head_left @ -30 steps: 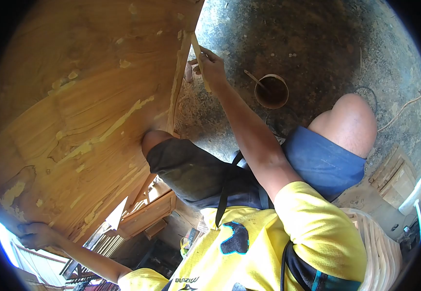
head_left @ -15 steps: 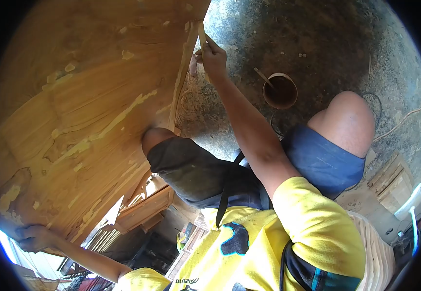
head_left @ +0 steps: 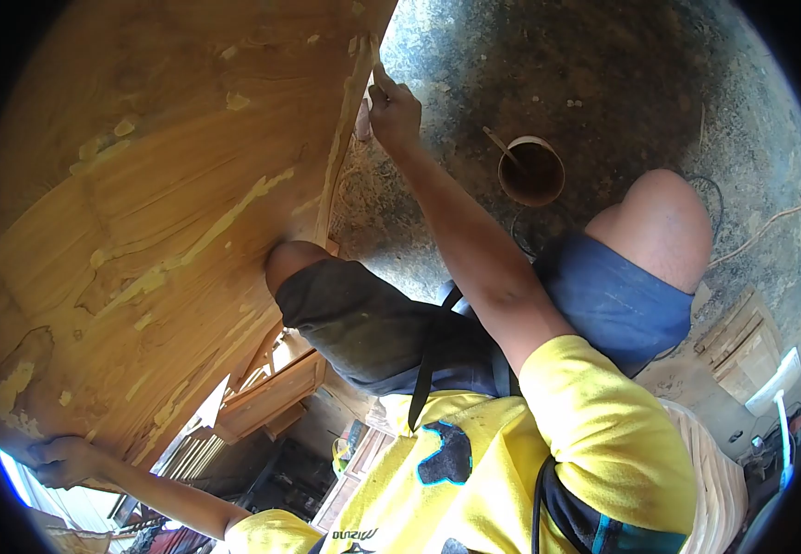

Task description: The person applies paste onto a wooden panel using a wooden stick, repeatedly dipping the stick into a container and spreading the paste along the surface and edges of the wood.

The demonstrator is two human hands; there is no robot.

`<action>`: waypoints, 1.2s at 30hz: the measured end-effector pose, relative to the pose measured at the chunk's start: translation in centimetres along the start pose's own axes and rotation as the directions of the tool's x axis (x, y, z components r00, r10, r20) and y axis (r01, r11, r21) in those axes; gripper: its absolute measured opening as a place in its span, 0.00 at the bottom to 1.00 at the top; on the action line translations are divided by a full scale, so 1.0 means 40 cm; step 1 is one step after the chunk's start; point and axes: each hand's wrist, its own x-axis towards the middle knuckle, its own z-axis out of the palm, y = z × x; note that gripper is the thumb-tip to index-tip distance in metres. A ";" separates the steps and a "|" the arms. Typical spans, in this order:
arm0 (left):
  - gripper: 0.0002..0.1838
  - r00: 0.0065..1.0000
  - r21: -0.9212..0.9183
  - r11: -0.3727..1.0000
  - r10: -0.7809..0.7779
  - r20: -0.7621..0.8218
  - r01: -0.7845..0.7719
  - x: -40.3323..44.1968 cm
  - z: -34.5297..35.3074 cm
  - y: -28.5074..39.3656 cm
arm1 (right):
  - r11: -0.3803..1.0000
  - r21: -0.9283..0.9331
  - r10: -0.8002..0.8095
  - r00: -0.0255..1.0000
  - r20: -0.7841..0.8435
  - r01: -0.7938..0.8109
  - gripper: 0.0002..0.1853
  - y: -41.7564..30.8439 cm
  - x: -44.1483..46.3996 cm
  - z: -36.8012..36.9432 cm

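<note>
A large wooden panel [head_left: 169, 185] with pale filler patches and streaks fills the left side of the view, tilted beside my knee. My left hand [head_left: 60, 462] grips the panel's lower left edge, its fingers curled over the rim. At the panel's right edge, near the top, my right hand [head_left: 395, 109] has its index finger stretched up along the edge and the other fingers folded. A pale, thin strip shows at that hand; how much of it is held is hidden.
A round bucket [head_left: 531, 172] holding dark contents and a stick [head_left: 502, 146] stands on the stained floor [head_left: 622, 83]. Cables lie to the right. Wooden pieces [head_left: 742, 346] and a white-headed tool [head_left: 774, 380] are at lower right. A wooden drawer-like piece [head_left: 276, 392] sits below the panel.
My right hand has moved up along the panel's edge, and its index finger now reaches up. My left hand stays at the lower edge. The view has shifted slightly.
</note>
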 end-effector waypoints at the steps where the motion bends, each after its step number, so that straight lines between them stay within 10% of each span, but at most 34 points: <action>1: 0.38 1.000 0.053 0.999 -0.007 -0.005 0.007 0.000 0.013 -0.034 | 1.000 -0.003 -0.004 1.000 -0.003 0.004 0.22 -0.008 0.002 -0.019; 3: 0.38 1.000 0.096 0.995 -0.017 -0.014 0.018 -0.004 0.031 -0.083 | 0.983 0.053 0.175 0.984 0.030 -0.177 0.22 -0.023 0.009 -0.055; 15: 0.41 0.997 0.115 0.993 0.032 -0.064 -0.024 -0.029 0.062 -0.210 | 0.971 0.235 0.045 0.998 0.034 -0.052 0.20 -0.022 -0.043 -0.043; 17: 0.41 0.999 0.140 0.990 0.003 -0.046 0.004 -0.028 0.051 -0.181 | 0.916 0.280 0.244 0.952 0.186 -0.289 0.20 -0.095 -0.036 -0.124; 23: 0.42 0.999 0.175 0.984 -0.033 -0.007 0.033 -0.029 0.033 -0.144 | 0.684 0.649 0.283 0.941 0.186 -0.334 0.22 -0.064 0.009 -0.075; 36: 0.42 0.998 0.154 0.986 -0.059 -0.032 0.063 -0.015 0.058 -0.193 | 0.977 0.209 0.038 0.999 0.034 -0.044 0.22 0.017 -0.039 0.007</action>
